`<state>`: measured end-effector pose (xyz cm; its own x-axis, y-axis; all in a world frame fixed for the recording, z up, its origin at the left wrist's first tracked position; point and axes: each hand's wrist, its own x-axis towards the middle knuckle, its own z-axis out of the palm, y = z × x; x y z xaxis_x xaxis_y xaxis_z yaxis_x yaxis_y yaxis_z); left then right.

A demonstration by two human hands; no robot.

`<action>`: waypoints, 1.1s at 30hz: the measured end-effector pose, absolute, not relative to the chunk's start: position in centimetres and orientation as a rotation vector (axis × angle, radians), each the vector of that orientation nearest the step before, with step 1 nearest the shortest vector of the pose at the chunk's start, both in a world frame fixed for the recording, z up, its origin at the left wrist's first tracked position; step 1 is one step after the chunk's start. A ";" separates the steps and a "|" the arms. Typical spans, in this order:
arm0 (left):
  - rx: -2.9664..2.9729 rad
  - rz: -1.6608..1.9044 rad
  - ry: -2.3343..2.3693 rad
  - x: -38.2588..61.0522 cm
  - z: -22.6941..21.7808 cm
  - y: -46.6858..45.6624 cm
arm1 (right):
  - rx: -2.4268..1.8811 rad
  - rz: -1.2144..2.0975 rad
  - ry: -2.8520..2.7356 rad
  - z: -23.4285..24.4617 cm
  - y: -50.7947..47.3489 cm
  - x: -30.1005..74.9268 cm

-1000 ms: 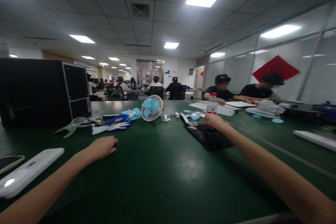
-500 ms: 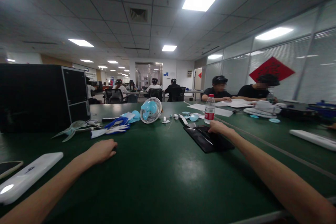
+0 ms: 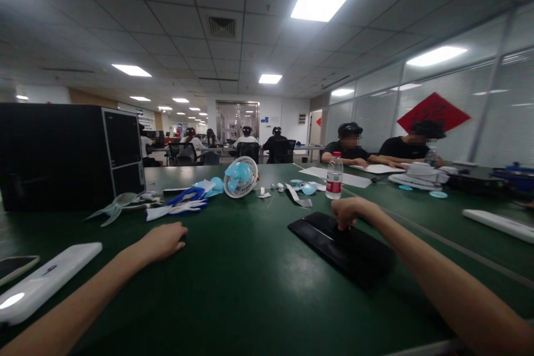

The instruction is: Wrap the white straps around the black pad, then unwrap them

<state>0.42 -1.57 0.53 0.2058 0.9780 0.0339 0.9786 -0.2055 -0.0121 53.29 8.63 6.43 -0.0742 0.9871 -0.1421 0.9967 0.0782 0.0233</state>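
My right hand (image 3: 349, 211) rests with curled fingers on the far end of a flat black slab (image 3: 340, 245) that lies on the green table (image 3: 250, 283). My left hand (image 3: 163, 240) lies palm down on the bare tabletop, its fingers loosely bent, holding nothing. Beyond my right hand stands a water bottle (image 3: 334, 176) with a red label.
A small blue and white fan (image 3: 241, 176), blue and white gloves (image 3: 177, 203), a loose fan blade (image 3: 112, 206) and small parts lie at mid-table. A black computer case (image 3: 67, 156) stands left, a white device (image 3: 41, 283) and a phone (image 3: 14, 268) near left. Two people sit far right.
My right hand has drawn the black slab toward me and a little to the right, away from the bottle. My left hand has stayed put.
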 end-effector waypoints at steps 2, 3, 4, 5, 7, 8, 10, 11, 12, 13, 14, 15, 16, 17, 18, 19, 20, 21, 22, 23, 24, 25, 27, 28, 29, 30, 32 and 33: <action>-2.413 -0.022 -1.972 0.7 0.8 -1.9 | 1.818 -0.229 2.199 6.8 7.7 51.2; -2.407 -0.012 -1.972 0.8 0.9 -2.0 | 1.717 -0.203 2.235 6.8 7.2 50.0; -2.400 0.002 -1.967 0.9 0.9 -2.1 | 1.640 -0.130 2.292 6.8 6.6 48.8; -2.391 0.015 -1.960 1.0 1.0 -2.1 | 1.585 -0.045 2.354 6.7 6.0 47.5; -2.379 0.021 -1.943 1.3 1.0 -2.1 | 1.501 0.098 2.484 6.3 4.9 45.1; -2.379 0.012 -1.937 1.4 1.0 -2.1 | 1.461 0.137 2.555 6.1 4.4 43.9; -2.382 -0.036 -1.931 1.7 1.1 -1.9 | 1.379 0.179 2.686 5.5 3.5 41.6; -2.389 -0.076 -1.923 2.0 1.1 -1.9 | 1.341 0.177 2.747 5.2 3.1 40.5; -2.403 -0.122 -1.911 2.3 1.2 -1.9 | 1.310 0.171 2.792 5.0 2.8 39.3; -2.426 -0.177 -1.895 2.7 1.3 -2.0 | 1.276 0.162 2.836 4.8 2.4 38.2; -2.458 -0.235 -1.871 3.1 1.5 -2.1 | 1.242 0.154 2.872 4.6 2.1 37.1; -2.504 -0.286 -1.841 3.5 1.6 -2.3 | 1.204 0.149 2.905 4.5 1.8 35.9; -2.545 -0.338 -1.821 4.0 1.7 -2.5 | 1.164 0.142 2.937 4.4 1.4 34.8; -2.588 -0.380 -1.814 4.4 1.8 -2.7 | 1.131 0.138 2.963 4.3 1.1 33.8; -2.621 -0.409 -1.819 4.8 1.8 -2.9 | 1.100 0.140 2.988 4.2 0.8 32.8; -2.649 -0.434 -1.818 5.2 1.8 -3.1 | 1.073 0.142 3.009 4.1 0.5 31.9; -2.689 -0.440 -1.809 5.5 1.7 -3.3 | 1.045 0.149 3.033 4.0 0.3 31.1; -2.725 -0.444 -1.795 5.8 1.6 -3.5 | 1.017 0.160 3.062 3.9 0.1 30.6; -2.768 -0.439 -1.773 6.0 1.5 -3.6 | 0.989 0.171 3.092 3.7 0.0 30.2; -2.812 -0.426 -1.753 6.2 1.4 -3.7 | 0.965 0.179 3.122 3.5 0.0 30.0; -2.848 -0.411 -1.744 6.3 1.2 -3.8 | 0.946 0.182 3.147 3.4 0.0 30.0; -2.872 -0.395 -1.746 6.4 1.1 -3.8 | 0.939 0.183 3.167 3.2 0.0 30.2; -2.885 -0.375 -1.774 6.4 0.9 -3.7 | 0.945 0.166 3.183 3.0 0.1 30.9; -2.880 -0.377 -1.792 6.3 0.8 -3.7 | 0.952 0.153 3.188 2.9 0.1 31.3; -2.876 -0.382 -1.802 6.3 0.7 -3.6 | 0.958 0.144 3.194 2.8 0.1 31.7; -2.876 -0.390 -1.802 6.3 0.6 -3.5 | 0.967 0.141 3.200 2.7 0.1 32.0; -2.885 -0.402 -1.785 6.3 0.5 -3.3 | 0.987 0.158 3.209 2.5 0.2 32.4; -2.886 -0.407 -1.774 6.3 0.4 -3.3 | 0.997 0.175 3.211 2.3 0.2 32.5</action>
<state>6.31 -3.26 0.43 0.4412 0.8954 0.0592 0.8318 -0.4328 0.3475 32.48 0.17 2.32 -0.8017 0.5459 0.2433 0.5691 0.8216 0.0316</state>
